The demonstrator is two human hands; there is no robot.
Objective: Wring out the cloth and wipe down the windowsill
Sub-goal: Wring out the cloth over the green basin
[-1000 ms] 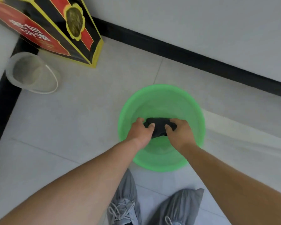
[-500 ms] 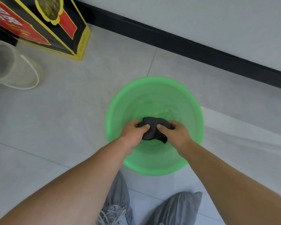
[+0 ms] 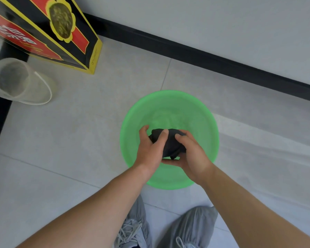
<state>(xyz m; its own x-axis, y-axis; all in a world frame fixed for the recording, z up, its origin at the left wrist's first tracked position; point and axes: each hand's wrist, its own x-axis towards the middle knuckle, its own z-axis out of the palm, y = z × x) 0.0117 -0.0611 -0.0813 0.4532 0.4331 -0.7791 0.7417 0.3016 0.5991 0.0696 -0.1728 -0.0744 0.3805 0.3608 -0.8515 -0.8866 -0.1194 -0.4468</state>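
Note:
A dark cloth (image 3: 172,144) is bunched up between both my hands, held above a green plastic basin (image 3: 200,113) that stands on the tiled floor. My left hand (image 3: 150,149) grips the cloth's left side, thumb over the top. My right hand (image 3: 191,154) grips its right side, with fingers curled underneath. Part of the cloth is hidden inside my palms. No windowsill is in view.
A black, red and yellow carton (image 3: 43,31) stands at the upper left. Beside it lies a clear plastic container (image 3: 20,81) on its side. A black skirting board (image 3: 204,56) runs along the white wall. My grey shoes (image 3: 186,228) are at the bottom.
Both hands have lifted the cloth out of the basin and squeezed it into a tighter bundle, coming closer together. The view has shifted slightly.

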